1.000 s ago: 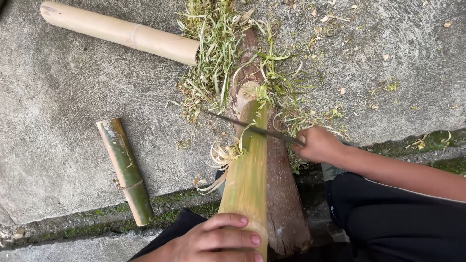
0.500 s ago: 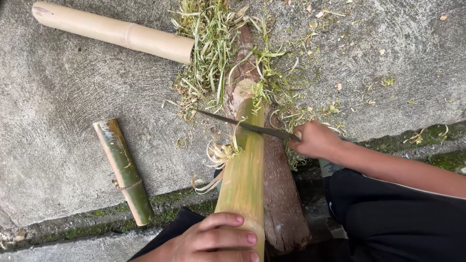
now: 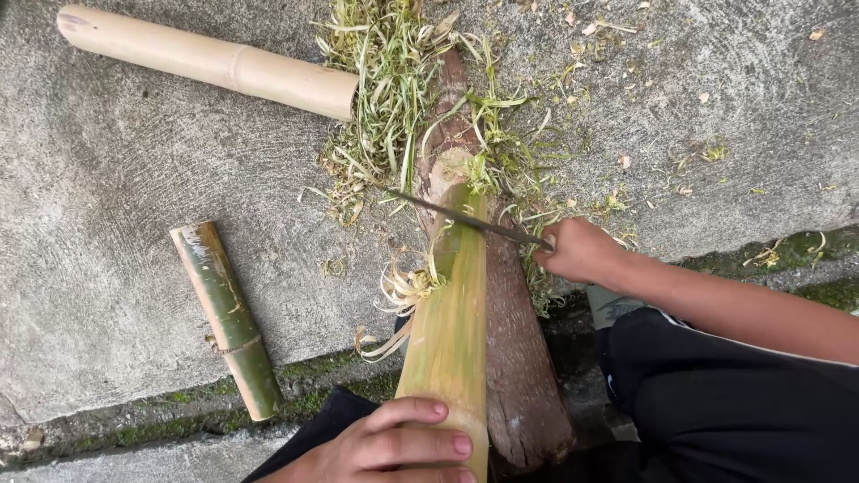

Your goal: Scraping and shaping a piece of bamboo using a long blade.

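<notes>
Concrete ground (image 3: 134, 295) holds three bamboo pieces (one under work). My left hand (image 3: 385, 443) grips the bamboo stalk (image 3: 447, 331); my right hand (image 3: 582, 252) is closed around one knife (image 3: 465, 219).

Rough grey concrete ground (image 3: 116, 179) bore everything. Beyond the knife hand's grip lay green shavings (image 3: 394, 98) and a pale peeled bamboo length (image 3: 215, 63); left of the holding hand lay a short green bamboo piece (image 3: 225, 317). A brown log (image 3: 519, 358) rested alongside.
</notes>
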